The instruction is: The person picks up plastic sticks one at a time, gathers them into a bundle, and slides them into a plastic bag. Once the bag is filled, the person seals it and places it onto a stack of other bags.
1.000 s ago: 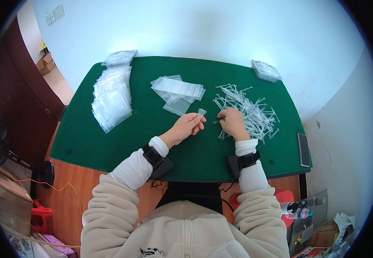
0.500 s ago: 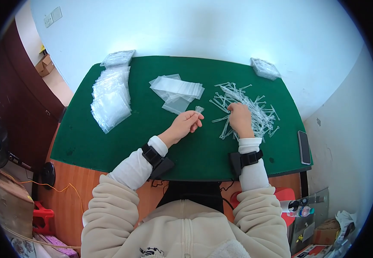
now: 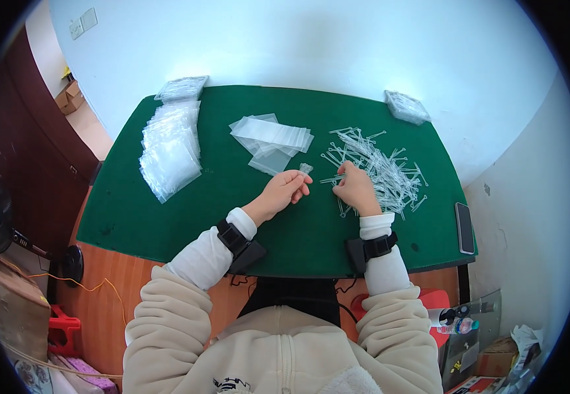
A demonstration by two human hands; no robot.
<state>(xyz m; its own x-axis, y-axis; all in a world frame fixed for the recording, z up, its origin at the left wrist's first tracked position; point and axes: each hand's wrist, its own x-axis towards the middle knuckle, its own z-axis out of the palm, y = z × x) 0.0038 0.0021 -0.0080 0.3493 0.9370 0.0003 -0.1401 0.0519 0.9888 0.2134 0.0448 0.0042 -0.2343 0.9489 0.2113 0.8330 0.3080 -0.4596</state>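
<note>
My left hand [image 3: 283,192] is closed around a small bundle of thin clear sticks [image 3: 306,168], whose looped ends poke out past the fingertips. Just right of it, my right hand [image 3: 357,189] pinches at the left edge of a loose pile of the same sticks [image 3: 393,174], each with a small ring at one end. One thin stick [image 3: 327,180] juts leftward from the right fingertips. Beyond my left hand, several flat clear plastic bags [image 3: 275,134] lie overlapping.
A fanned row of clear bags [image 3: 170,151] runs along the left of the green table [image 3: 232,217]. Packed clear bundles stand at the back left [image 3: 183,87] and back right [image 3: 407,107]. A phone [image 3: 464,228] lies at the right edge.
My right hand has drawn back from inside the pile to its left edge, nearer my left hand, with a stick at its fingertips. My left hand stays put with its bundle.
</note>
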